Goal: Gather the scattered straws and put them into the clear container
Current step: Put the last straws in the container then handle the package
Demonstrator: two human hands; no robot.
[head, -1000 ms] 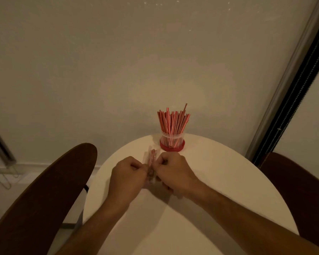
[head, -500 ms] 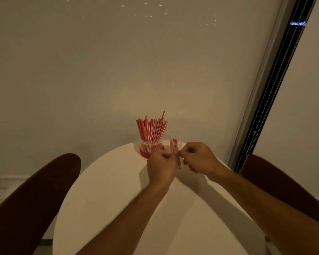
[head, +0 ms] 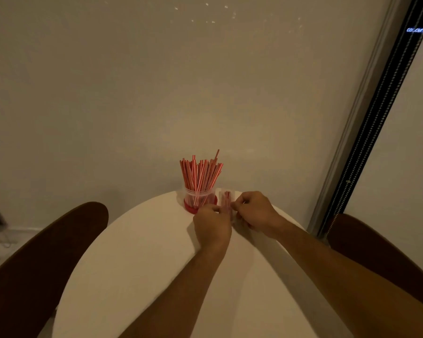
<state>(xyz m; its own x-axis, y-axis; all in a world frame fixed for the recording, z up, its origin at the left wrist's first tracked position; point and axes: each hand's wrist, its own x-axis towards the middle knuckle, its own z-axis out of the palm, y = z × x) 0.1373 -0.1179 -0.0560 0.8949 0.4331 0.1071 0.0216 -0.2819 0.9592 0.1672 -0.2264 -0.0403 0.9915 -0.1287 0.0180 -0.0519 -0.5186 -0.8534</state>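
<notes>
A clear container (head: 197, 197) with a red base stands at the far edge of the round white table (head: 142, 264), filled with several upright red-and-white striped straws (head: 200, 174). Just right of it, both hands pinch a small clear packet of straws (head: 226, 200) from either side. My left hand (head: 213, 226) grips its left edge and my right hand (head: 253, 211) grips its right edge. The packet's lower part is hidden behind my fingers.
A dark brown chair back (head: 42, 262) curves at the left of the table and another (head: 381, 254) at the right. A plain wall rises behind the table, with a dark window frame (head: 371, 132) running up at the right.
Both hands and the packet have shifted from the table's middle to the right side of the container, mostly as the view swung left. The grip on the packet is unchanged.
</notes>
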